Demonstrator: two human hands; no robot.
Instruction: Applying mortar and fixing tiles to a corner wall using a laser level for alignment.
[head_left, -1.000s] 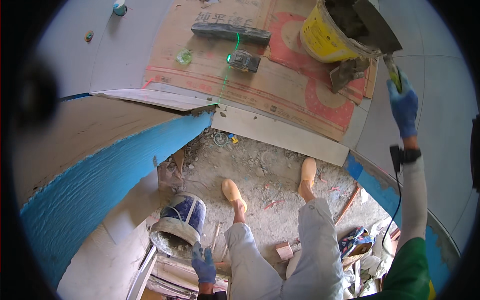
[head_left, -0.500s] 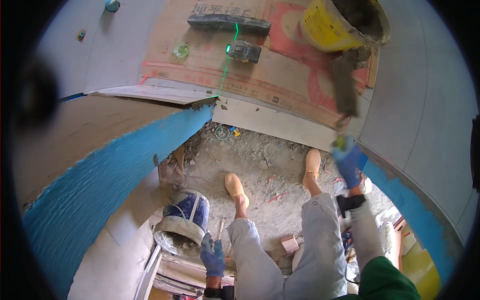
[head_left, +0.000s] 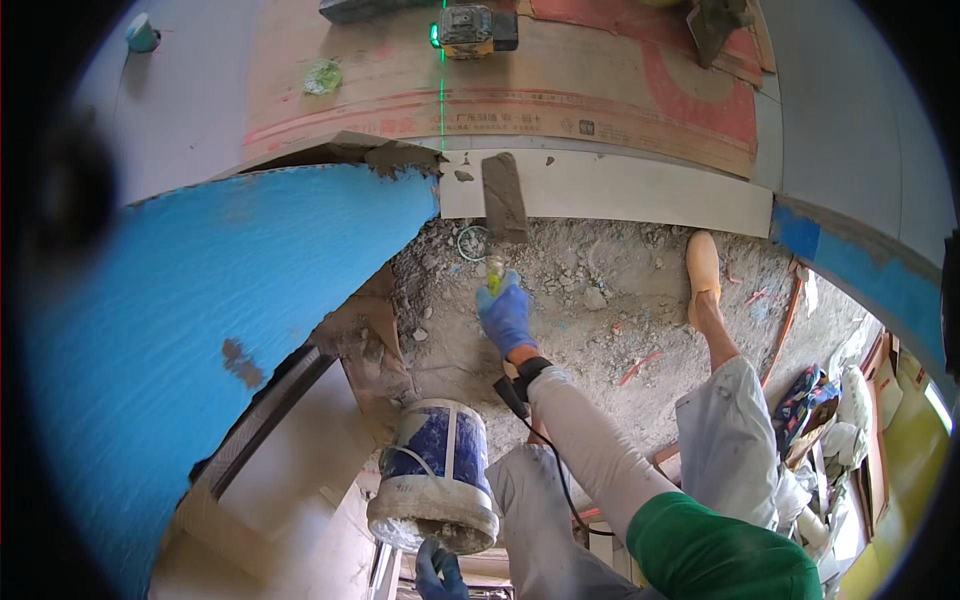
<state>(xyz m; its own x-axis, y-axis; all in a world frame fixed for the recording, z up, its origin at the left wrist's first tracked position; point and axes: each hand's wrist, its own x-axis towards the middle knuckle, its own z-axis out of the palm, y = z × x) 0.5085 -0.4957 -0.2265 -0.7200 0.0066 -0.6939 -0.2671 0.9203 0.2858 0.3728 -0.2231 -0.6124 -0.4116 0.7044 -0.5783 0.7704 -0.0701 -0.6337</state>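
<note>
My right hand [head_left: 505, 315], in a blue glove, grips the green handle of a trowel [head_left: 505, 200]. The mud-grey blade lies over the pale threshold strip [head_left: 640, 183], near the mortar-smeared corner [head_left: 395, 158] of the blue-coated wall [head_left: 190, 290]. Down at the lower edge, my left hand [head_left: 438, 572], also gloved, is partly visible with loosely bent fingers apart, just below the rim of a blue-and-white bucket [head_left: 430, 450]; it holds nothing that I can see.
A laser level [head_left: 465, 32] throws a green line across cardboard [head_left: 600, 110], near a dark bar [head_left: 350, 8] and green lump [head_left: 322, 78]. A cup [head_left: 142, 35] stands left. My feet are on rubble floor [head_left: 600, 300]; bags and scraps [head_left: 820, 430] lie right.
My right hand swung the trowel leftward from beside the yellow mortar bucket to the threshold's left end. The view shifted, pushing that bucket mostly out of sight. My left hand sits lower in view.
</note>
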